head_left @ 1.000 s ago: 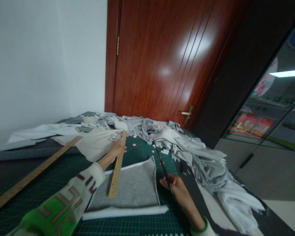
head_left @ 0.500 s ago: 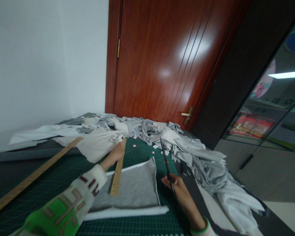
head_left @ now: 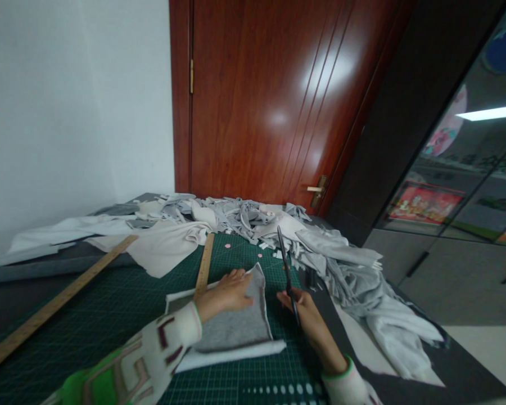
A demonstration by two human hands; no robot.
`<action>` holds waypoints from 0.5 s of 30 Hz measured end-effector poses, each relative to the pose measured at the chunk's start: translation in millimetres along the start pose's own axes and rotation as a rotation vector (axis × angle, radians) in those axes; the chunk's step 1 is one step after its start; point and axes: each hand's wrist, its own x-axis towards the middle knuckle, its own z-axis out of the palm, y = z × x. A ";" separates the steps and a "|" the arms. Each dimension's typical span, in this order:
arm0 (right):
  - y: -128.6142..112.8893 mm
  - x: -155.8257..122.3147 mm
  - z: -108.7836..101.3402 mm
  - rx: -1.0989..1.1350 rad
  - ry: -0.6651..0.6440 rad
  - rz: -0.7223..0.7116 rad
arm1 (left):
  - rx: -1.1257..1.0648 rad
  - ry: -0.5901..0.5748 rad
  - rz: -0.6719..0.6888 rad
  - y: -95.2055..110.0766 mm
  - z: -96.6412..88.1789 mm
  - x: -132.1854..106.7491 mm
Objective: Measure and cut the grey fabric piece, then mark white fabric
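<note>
Grey cloth [head_left: 240, 333] with white edges lies on a green cutting mat [head_left: 223, 385], its near side ending in a white roll or fold. Across its upper part the left hand [head_left: 230, 291] is spread palm down, fingers reaching to the right and thumb set apart below them; it is open, pressed flat or nearly so, with nothing visible in its grasp. That forearm slants in from the lower left in a patterned sleeve [head_left: 152, 360]. A short wooden ruler [head_left: 205, 260] runs away from the wrist, its near end hidden by the hand.

Right of the cloth and apart from it, the right hand [head_left: 304, 312] is curled closed around dark scissors [head_left: 287, 275], blades pointing away, forearm angled in from the lower right. Farther out, a long ruler [head_left: 63, 306] crosses the mat's left side, and fabric scraps [head_left: 240, 216] heap before a reddish-brown door [head_left: 253, 112].
</note>
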 end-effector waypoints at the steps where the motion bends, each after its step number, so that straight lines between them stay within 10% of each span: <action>1: 2.4 0.6 -0.5 0.006 0.005 -0.007 | 0.015 -0.004 -0.014 2.9 5.7 -2.0; 15: 4.2 1.6 -3.8 0.038 0.007 -0.073 | 0.009 0.142 -0.012 -6.4 -1.1 13.6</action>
